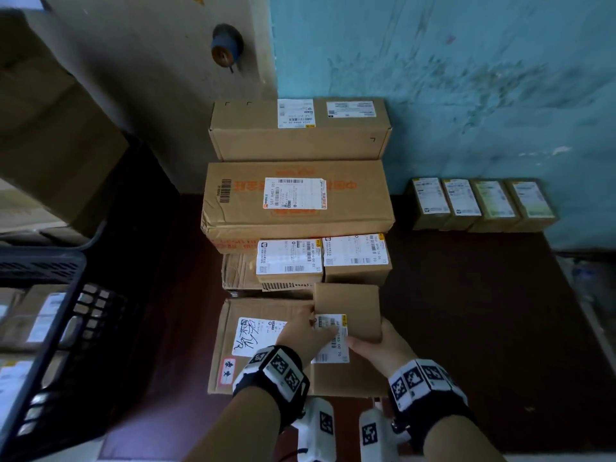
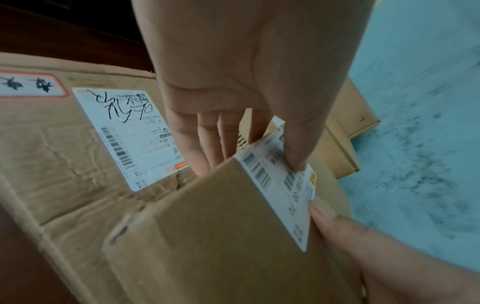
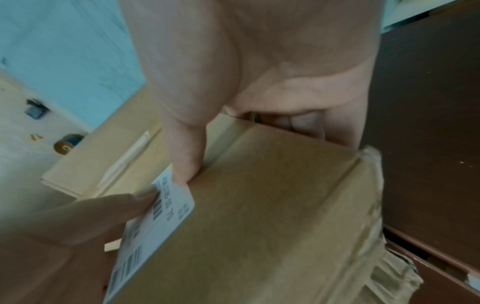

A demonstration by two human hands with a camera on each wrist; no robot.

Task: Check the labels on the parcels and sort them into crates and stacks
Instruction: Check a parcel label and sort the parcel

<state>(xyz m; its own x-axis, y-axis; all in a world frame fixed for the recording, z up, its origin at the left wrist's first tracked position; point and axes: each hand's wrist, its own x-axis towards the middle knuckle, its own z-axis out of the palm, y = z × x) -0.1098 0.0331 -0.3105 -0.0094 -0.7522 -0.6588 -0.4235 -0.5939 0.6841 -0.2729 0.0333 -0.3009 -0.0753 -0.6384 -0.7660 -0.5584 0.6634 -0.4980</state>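
Wrist trackers (image 1: 271, 368) sat nearest the lens, one on each forearm. Past them, both hands were on one small cardboard parcel (image 1: 346, 311), raised above the big flat carton (image 1: 260, 345) with the handwritten label.

Left hand (image 1: 301, 331): thumb (image 2: 298, 148) pressed on the parcel's shipping label (image 2: 280, 185), the other fingers curled behind the far face. Firm pinch, not a loose touch.

Right hand (image 1: 376, 345): thumb (image 3: 187, 162) on the near face just at the label's edge, fingers wrapped round the far edge out of sight. Also closed on the parcel.

Position: parcel lay between the two thumbs, tilted, label wrapped over a corner so part faced up and part faced the left palm. Crumpled tape end (image 3: 376, 205) sat on the side away from the right thumb.

Likely step: label read, not yet placed.

How I'd do it well:
- slide the left thumb off the print; it covered part of the barcode area
- rotate so the wrapped label section faces up, keep the right grip as the pivot
- don't pull at the label corner, it looked slightly lifted near the right thumb
- pick the destination before letting go: black crate (image 1: 66, 328) beyond the left hand, row of small boxes (image 1: 483, 203) well off past the right fingers, stacked cartons (image 1: 296, 195) straight ahead of the fingertips

Risk: light box, short grip, could twist out during a one-hand transfer.
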